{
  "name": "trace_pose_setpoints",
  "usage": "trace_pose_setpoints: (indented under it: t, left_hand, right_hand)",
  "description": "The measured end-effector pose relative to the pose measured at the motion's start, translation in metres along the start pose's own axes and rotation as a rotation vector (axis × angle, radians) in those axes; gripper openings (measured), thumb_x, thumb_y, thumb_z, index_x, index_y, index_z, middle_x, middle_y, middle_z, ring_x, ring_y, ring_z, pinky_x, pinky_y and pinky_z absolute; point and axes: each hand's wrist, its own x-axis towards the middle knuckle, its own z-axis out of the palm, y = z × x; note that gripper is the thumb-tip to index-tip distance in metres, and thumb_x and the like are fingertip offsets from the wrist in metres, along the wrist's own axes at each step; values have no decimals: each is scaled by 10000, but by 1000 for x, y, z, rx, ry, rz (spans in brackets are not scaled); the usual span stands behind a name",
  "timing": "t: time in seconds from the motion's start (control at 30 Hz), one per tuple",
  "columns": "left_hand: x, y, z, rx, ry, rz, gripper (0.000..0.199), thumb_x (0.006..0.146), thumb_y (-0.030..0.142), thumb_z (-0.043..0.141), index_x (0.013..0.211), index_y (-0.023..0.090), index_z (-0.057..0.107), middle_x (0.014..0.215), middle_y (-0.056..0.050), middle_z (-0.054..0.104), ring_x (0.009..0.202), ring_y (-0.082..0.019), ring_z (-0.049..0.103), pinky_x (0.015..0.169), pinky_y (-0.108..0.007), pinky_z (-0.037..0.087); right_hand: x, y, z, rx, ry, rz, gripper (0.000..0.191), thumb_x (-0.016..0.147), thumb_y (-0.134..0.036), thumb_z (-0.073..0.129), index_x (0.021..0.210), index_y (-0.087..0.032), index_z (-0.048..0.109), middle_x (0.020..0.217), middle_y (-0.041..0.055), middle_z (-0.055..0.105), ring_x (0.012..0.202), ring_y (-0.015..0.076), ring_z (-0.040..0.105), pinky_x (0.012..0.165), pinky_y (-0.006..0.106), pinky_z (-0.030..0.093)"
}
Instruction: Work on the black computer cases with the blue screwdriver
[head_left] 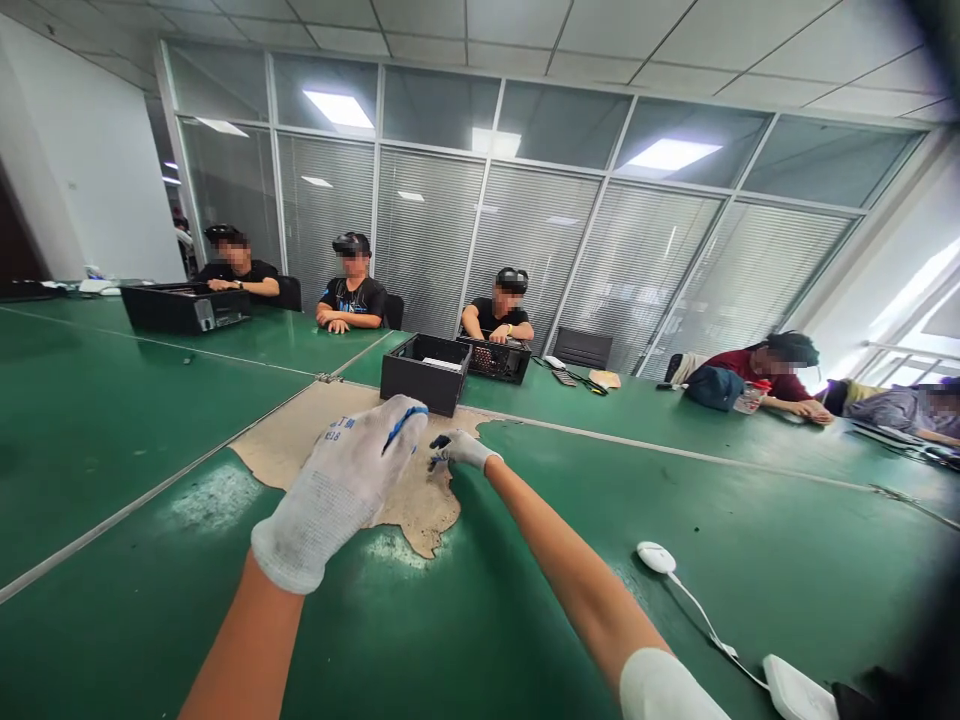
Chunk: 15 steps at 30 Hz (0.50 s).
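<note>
Both of my hands wear white gloves with blue on the fingers. My left hand (352,470) is raised in front of me over the bare tan patch (427,510) of the green table; its fingers curl away from the camera, and what they hold, if anything, is hidden. To its right, my right hand (459,450) reaches over the patch's right part, with fingers apart and nothing visible between them. Just beyond both hands stands an open black box (422,385) with something white inside.
A white round device (656,558) with a cable lies at the right, joined to a white block (799,690). Across the green table (600,480) sit several people. Another black case (187,308) stands far left; a third (501,362) is before a person. Cables and a bag lie farther right.
</note>
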Motion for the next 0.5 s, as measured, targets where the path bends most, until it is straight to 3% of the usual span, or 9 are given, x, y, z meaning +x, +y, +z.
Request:
trace_pose_setpoints:
  t: [0.1,0.13,0.17,0.27,0.33,0.4,0.5]
  left_hand:
    - [-3,-4,-1,23,26,-20,580,966,39,268,1500,231,391,1345,-120,676,1003,-243,723,745,-347,592]
    - [-4,-5,-1,26,36,-22,584,963,33,260,1498,226,396,1361,-126,668,994,-248,727,736,-351,593]
    - [-5,-7,-2,28,47,-23,599,958,23,247,1503,224,391,1373,-129,661,994,-251,729,731,-353,594]
    - [-9,-10,-4,48,64,-17,659,947,-5,223,1554,233,321,1401,-131,646,1012,-247,732,735,-344,599]
    - [-11,-12,-3,82,71,-11,668,955,-13,231,1576,229,269,1413,-138,638,1011,-242,733,720,-332,599]
    - [-13,-14,0,110,82,0,657,960,-25,245,1574,208,258,1415,-154,633,1026,-254,730,709,-337,598]
    - [-14,-17,2,131,85,3,617,964,-31,254,1539,184,318,1405,-163,636,1035,-266,728,723,-354,600]
  right_hand:
    - [-24,-6,-7,255,-358,-23,347,874,-309,733,1189,-163,747,998,56,781,797,123,677,641,170,522]
    - [-28,-8,-17,313,-428,6,355,841,-320,769,1162,-167,756,949,46,782,728,107,656,582,154,493]
    - [-30,-11,-31,348,-421,50,360,805,-317,806,1128,-165,762,898,36,779,652,88,622,519,141,450]
    - [-24,-23,-84,447,-59,140,322,773,-267,847,1056,-149,750,797,17,755,488,38,487,398,131,323]
    - [-19,-34,-105,587,109,110,284,791,-214,836,1047,-137,740,804,27,750,492,36,505,409,127,360]
    - [-22,-45,-99,675,99,73,240,785,-163,829,1007,-125,746,783,33,742,547,62,585,476,138,464]
    - [-45,-50,-45,710,-130,59,199,769,-150,810,960,-119,762,775,39,744,639,121,680,594,213,591]
